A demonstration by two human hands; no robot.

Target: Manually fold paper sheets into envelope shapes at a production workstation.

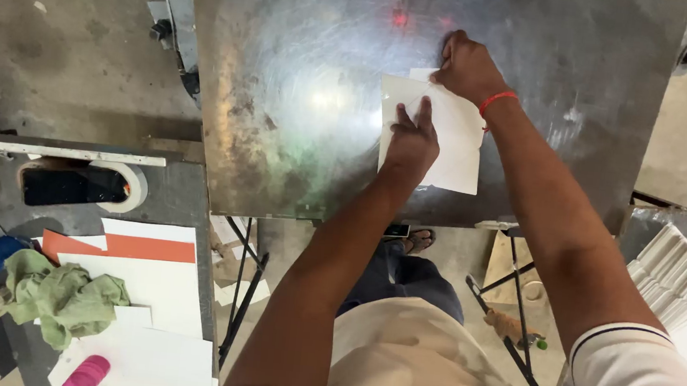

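Lighting bright, from overhead w/ a soft white glare patch mid-frame on the steel table (282, 128), plus faint red spots near top centre. White sheet (448, 153) nearly blown out. Floor in upper left is dimmer, flat grey. Forearms cast only weak shadows. Focus decent overall; slight wide-angle stretch at bottom edge & corners, esp. lower right.

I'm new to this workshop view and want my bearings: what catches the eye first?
Both hands press on a white sheet on the shiny metal table at centre: the left hand flat on it, the right hand at its far edge. Lower left, a green rag lies on white and orange sheets.
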